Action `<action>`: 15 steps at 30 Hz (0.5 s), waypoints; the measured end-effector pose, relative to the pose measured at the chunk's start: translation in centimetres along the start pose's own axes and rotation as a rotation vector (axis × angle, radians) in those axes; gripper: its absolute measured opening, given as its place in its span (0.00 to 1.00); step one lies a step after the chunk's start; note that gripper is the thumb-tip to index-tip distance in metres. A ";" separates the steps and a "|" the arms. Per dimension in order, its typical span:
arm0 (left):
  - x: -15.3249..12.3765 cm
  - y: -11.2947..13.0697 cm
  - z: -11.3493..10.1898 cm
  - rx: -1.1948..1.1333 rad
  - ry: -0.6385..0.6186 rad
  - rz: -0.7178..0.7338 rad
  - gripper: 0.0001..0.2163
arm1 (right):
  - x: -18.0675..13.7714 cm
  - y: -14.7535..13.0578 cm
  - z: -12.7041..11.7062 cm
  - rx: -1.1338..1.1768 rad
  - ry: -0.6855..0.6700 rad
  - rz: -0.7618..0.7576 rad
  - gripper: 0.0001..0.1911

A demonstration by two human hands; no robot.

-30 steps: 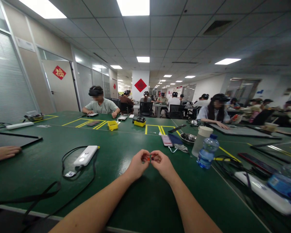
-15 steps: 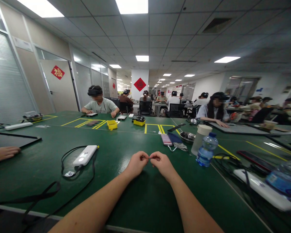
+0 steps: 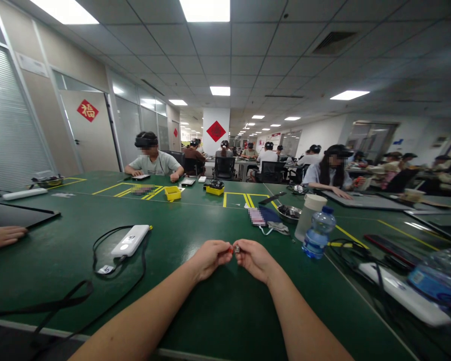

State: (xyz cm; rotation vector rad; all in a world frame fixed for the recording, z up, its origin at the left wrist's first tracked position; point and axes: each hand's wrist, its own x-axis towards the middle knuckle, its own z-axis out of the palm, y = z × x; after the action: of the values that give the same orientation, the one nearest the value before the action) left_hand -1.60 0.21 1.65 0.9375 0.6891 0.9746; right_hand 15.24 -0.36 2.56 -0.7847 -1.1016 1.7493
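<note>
Close together above the green table (image 3: 248,313), my two hands meet near the middle of the view. My left hand (image 3: 212,258) pinches a small orange-red piece (image 3: 231,249) between thumb and fingertips. Between the fingertips of my right hand (image 3: 254,259) is a small metallic piece (image 3: 237,248), silvery and partly hidden. The two pieces are side by side; whether they touch or are joined I cannot tell. Both are too small to name by kind.
A white power bank (image 3: 131,240) with a black cable lies to the left. On the right stand a blue-labelled water bottle (image 3: 317,235) and a pale tumbler (image 3: 308,215). A metal bowl (image 3: 290,214) and yellow trays (image 3: 173,193) are farther back. Another person's hand (image 3: 4,237) rests at the left edge.
My hands have turned and dropped slightly, with the fingertips a little further apart. The orange-red and metallic pieces now show between them, where fingers covered them before.
</note>
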 end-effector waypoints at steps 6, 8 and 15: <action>-0.3 0.9 0.2 -0.181 -0.053 -0.043 0.13 | -0.3 -0.4 0.3 0.051 -0.030 -0.029 0.10; -0.5 1.0 0.3 -0.169 -0.073 -0.025 0.10 | -0.4 -0.4 0.4 0.047 -0.033 -0.038 0.10; 0.1 -0.2 -0.4 -0.057 0.010 0.031 0.07 | 0.0 0.2 0.6 -0.055 0.031 -0.108 0.12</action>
State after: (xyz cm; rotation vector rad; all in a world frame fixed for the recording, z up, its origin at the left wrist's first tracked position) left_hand -1.86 0.37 1.33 0.8965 0.6538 1.0220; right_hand 14.69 -0.64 2.64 -0.7688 -1.1545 1.6176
